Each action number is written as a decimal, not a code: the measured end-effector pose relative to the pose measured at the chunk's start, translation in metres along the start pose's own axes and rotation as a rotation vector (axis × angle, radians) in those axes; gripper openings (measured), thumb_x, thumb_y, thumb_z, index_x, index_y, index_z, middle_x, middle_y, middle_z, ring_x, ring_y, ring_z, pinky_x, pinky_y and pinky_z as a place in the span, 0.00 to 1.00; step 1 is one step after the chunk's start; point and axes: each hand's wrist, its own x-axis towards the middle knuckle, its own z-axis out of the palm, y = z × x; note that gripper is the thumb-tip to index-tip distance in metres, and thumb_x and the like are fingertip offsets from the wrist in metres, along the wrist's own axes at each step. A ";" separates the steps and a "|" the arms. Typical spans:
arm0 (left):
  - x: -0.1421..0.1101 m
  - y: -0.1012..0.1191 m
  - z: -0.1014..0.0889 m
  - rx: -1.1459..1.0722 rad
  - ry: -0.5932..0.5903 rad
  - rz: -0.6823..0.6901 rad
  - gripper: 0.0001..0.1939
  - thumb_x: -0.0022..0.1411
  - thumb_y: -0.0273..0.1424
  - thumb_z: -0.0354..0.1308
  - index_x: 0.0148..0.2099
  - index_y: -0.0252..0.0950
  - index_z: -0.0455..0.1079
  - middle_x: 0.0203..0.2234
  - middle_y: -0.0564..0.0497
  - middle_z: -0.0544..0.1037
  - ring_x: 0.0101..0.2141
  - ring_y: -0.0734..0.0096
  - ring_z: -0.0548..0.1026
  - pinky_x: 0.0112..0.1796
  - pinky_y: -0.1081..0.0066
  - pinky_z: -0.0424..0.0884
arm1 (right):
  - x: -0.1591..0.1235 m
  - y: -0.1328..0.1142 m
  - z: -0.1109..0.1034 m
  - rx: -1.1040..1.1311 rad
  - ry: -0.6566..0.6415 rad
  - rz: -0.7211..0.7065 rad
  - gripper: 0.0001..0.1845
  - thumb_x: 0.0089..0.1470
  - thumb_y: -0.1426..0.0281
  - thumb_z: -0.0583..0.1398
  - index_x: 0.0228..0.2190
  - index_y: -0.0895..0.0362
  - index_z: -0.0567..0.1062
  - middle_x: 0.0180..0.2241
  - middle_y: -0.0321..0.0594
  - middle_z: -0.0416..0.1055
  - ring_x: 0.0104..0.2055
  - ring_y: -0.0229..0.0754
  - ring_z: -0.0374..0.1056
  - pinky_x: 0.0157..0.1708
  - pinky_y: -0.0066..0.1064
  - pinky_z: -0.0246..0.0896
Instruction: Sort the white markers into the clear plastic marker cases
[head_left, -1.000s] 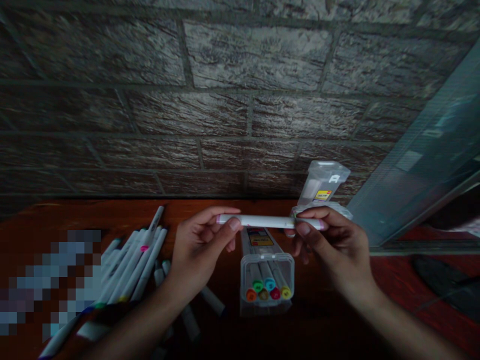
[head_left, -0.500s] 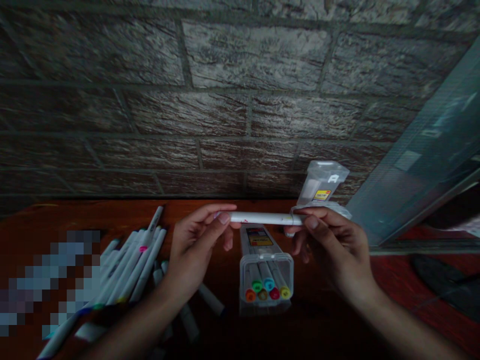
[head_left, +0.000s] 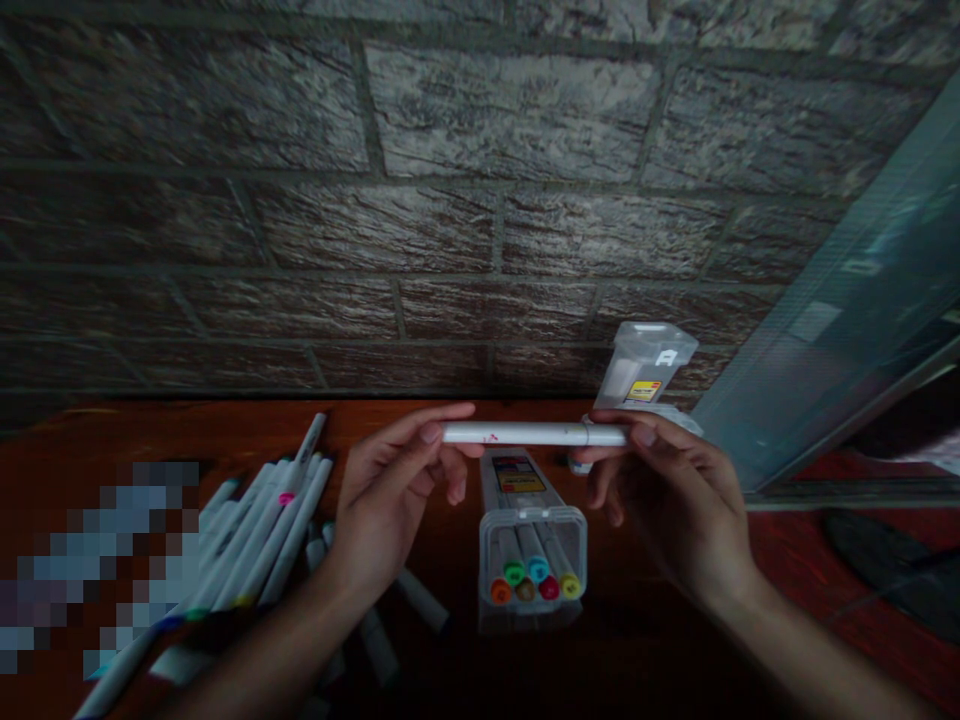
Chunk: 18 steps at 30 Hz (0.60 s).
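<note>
A white marker (head_left: 525, 433) is held level between both hands above the red-brown table (head_left: 420, 420). My left hand (head_left: 394, 500) pinches its left end with thumb and fingertips. My right hand (head_left: 671, 500) pinches its right end near the cap seam. Below the marker lies a clear plastic marker case (head_left: 532, 540) holding several markers with coloured end caps facing me. A loose pile of white markers (head_left: 262, 530) lies to the left of my left hand.
The case's clear lid (head_left: 649, 370) stands behind my right hand against the dark stone wall (head_left: 480, 200). A glass pane (head_left: 847, 340) slants along the right side. A blurred patch covers the lower left. A dark object (head_left: 892, 570) lies at the far right.
The marker has been turned in my fingers, and both hands have shifted their pinch slightly outward along it. It stays level at the same height.
</note>
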 end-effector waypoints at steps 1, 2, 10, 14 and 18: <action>0.000 0.000 0.000 -0.007 -0.001 0.000 0.12 0.68 0.32 0.63 0.50 0.36 0.84 0.31 0.44 0.86 0.22 0.74 0.74 0.25 0.74 0.70 | 0.000 0.000 0.000 0.006 -0.002 0.001 0.10 0.64 0.65 0.64 0.42 0.55 0.85 0.31 0.44 0.84 0.21 0.39 0.76 0.16 0.23 0.68; 0.000 0.001 0.000 -0.013 -0.002 0.001 0.12 0.69 0.32 0.62 0.49 0.35 0.84 0.31 0.44 0.86 0.22 0.74 0.74 0.25 0.74 0.70 | 0.000 0.000 0.000 0.013 -0.002 0.002 0.10 0.64 0.65 0.64 0.42 0.55 0.85 0.31 0.44 0.84 0.21 0.39 0.76 0.16 0.23 0.68; 0.000 0.003 0.002 -0.040 -0.008 0.010 0.13 0.68 0.31 0.62 0.50 0.33 0.84 0.31 0.41 0.86 0.22 0.72 0.74 0.25 0.72 0.70 | -0.001 -0.002 0.001 0.033 0.012 0.016 0.11 0.64 0.65 0.64 0.42 0.55 0.85 0.30 0.44 0.84 0.21 0.39 0.76 0.16 0.24 0.68; 0.000 0.004 0.002 -0.042 0.011 -0.009 0.13 0.67 0.31 0.63 0.49 0.32 0.84 0.30 0.41 0.86 0.21 0.71 0.74 0.24 0.71 0.69 | -0.001 -0.003 0.001 0.012 0.020 0.024 0.11 0.63 0.64 0.64 0.42 0.54 0.85 0.30 0.44 0.84 0.21 0.41 0.75 0.14 0.26 0.67; 0.000 0.004 0.003 -0.058 0.000 -0.022 0.13 0.67 0.32 0.63 0.49 0.32 0.83 0.30 0.41 0.85 0.22 0.71 0.74 0.25 0.71 0.69 | 0.000 -0.002 -0.001 0.002 0.015 0.022 0.12 0.64 0.63 0.63 0.43 0.54 0.84 0.30 0.43 0.84 0.21 0.42 0.75 0.14 0.27 0.65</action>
